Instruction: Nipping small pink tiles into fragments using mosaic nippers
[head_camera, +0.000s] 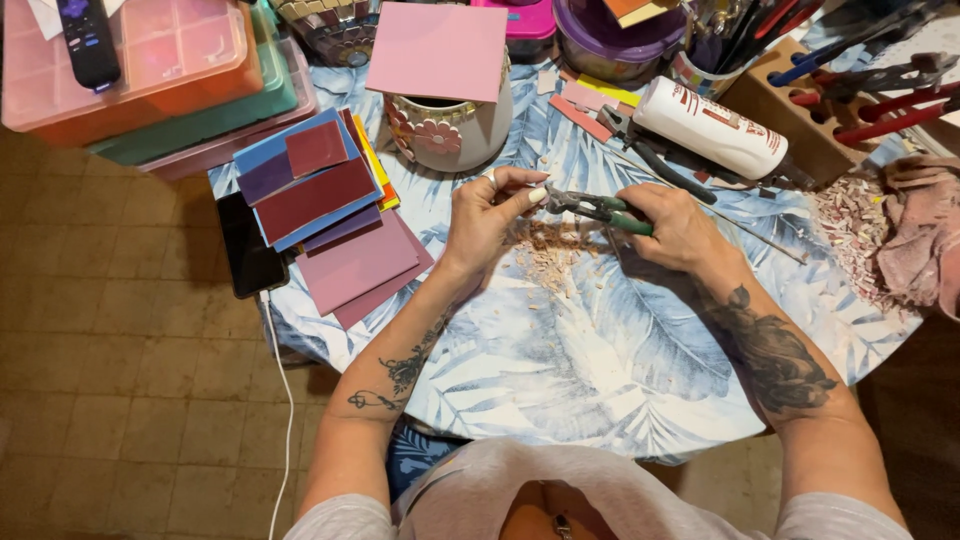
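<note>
My right hand (672, 222) grips the green handles of a pair of tile nippers (592, 206), whose metal jaws point left. My left hand (488, 213) meets the jaws with pinched fingertips, holding a tiny piece too small to make out. Both hands hover over a scatter of small pinkish chips (545, 250) on the round table covered with a blue leaf-print cloth (580, 370). A white pot with pink flower mosaic (450, 130) stands just behind my left hand, and a pink square tile (437, 50) rests on top of it.
A stack of maroon, purple and blue tiles (325, 215) lies left, beside a black phone (248, 245) with a white cable. A white glue bottle (712, 127), tool rack (800, 110), plastic boxes (150, 80) with a remote, chip pile (850, 230) and cloth (925, 235) crowd the back and right.
</note>
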